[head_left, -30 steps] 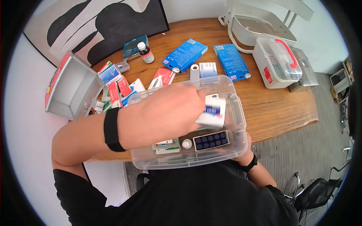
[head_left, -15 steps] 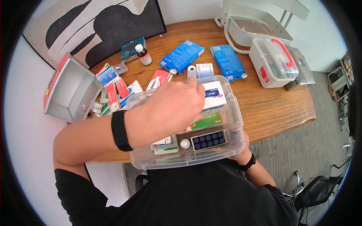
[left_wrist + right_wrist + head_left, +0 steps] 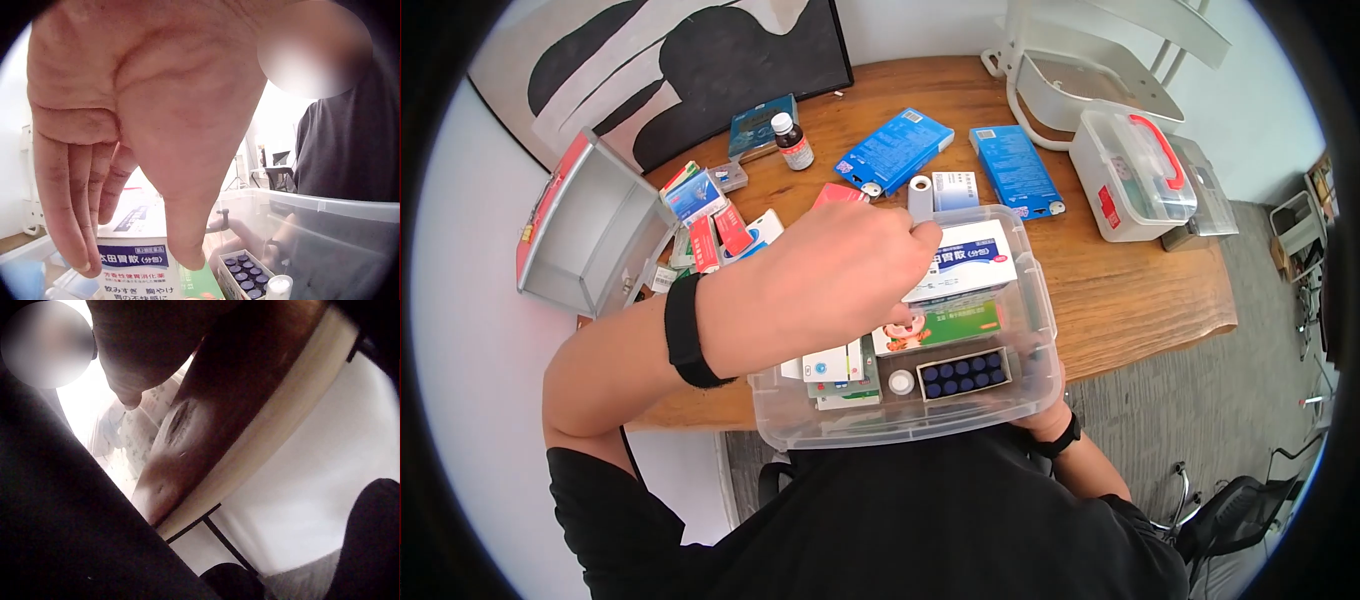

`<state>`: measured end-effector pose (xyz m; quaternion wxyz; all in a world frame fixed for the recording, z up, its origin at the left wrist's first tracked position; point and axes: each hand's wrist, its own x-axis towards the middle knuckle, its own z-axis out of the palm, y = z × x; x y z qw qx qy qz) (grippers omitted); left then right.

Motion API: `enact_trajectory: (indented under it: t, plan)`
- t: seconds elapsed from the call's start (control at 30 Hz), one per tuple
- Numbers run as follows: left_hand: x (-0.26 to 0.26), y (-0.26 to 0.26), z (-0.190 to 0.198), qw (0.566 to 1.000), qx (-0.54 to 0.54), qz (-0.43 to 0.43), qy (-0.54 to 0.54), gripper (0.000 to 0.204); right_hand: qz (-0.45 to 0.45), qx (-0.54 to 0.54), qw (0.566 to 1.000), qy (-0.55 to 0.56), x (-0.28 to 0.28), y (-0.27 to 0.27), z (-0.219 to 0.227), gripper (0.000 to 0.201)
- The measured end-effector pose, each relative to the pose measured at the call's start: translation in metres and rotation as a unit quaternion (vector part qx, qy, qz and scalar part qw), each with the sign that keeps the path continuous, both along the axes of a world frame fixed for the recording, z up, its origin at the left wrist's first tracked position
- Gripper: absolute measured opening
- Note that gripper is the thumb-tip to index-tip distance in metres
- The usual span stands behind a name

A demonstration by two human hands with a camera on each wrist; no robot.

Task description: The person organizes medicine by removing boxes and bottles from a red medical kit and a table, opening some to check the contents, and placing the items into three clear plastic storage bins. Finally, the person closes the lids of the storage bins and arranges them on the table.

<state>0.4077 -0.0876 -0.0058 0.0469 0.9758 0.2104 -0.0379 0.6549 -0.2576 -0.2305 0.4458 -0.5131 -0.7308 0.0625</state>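
My left hand (image 3: 840, 255) reaches over a clear plastic bin (image 3: 1040, 290). It pinches a white medicine box (image 3: 975, 262) with blue lettering, thumb on one side and fingers on the other, as the left wrist view shows. That box stands at the far side of the bin, behind a green box (image 3: 950, 325). Nearer me in the bin are an open carton of dark-capped vials (image 3: 965, 375), a white-capped bottle (image 3: 901, 382) and stacked small boxes (image 3: 835, 365). My right hand (image 3: 1048, 412) grips the bin's near right side, its fingers partly hidden; the right wrist view is dark.
Loose medicine boxes (image 3: 697, 200) lie left on the table, beside an open case (image 3: 590, 230). Behind the bin are a brown bottle (image 3: 793, 145) and blue boxes (image 3: 895, 150). A red-handled container (image 3: 1130, 180) stands at the right.
My left hand has set the white box, blurred and lower a second ago, toward the bin's far side, uncovering the green box. The hand has also shifted left. My right hand has stayed put.
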Motion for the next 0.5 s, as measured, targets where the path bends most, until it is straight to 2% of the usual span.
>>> enact_trajectory:
  t: [0.13, 0.17, 0.2, 0.27, 0.3, 0.4, 0.47, 0.5]
  plan:
    - [-0.025, -0.003, 0.024, 0.998, 0.045, 0.044, -0.013, 0.05, 0.001, 0.023, 1.0, -0.02, 0.001, 0.004, -0.002, 0.083]
    - [-0.04, 0.0, 0.023, 0.994, 0.078, 0.043, -0.066, 0.047, -0.004, 0.006, 1.0, -0.02, 0.001, 0.003, -0.001, 0.08]
    - [-0.056, 0.003, 0.026, 0.994, 0.081, 0.045, -0.065, 0.047, -0.002, 0.008, 1.0, -0.019, 0.001, 0.003, -0.003, 0.08]
    - [-0.078, 0.008, 0.029, 0.99, 0.047, 0.104, -0.082, 0.044, 0.002, -0.003, 1.0, 0.016, 0.002, 0.003, -0.007, 0.079]
    - [-0.08, 0.007, 0.028, 0.99, 0.049, 0.107, -0.083, 0.044, -0.015, -0.007, 1.0, -0.02, 0.003, 0.001, -0.011, 0.08]
    - [-0.078, -0.002, 0.021, 0.996, 0.061, 0.004, -0.058, 0.04, -0.011, 0.029, 0.999, -0.028, 0.002, 0.005, -0.016, 0.081]
    - [-0.048, 0.002, 0.012, 0.977, 0.152, -0.124, -0.08, 0.035, -0.024, -0.007, 0.999, -0.048, 0.001, -0.003, -0.017, 0.084]
    - [-0.028, 0.004, 0.008, 0.969, 0.164, -0.167, -0.077, 0.033, -0.026, -0.014, 1.0, 0.001, 0.004, -0.007, -0.032, 0.086]
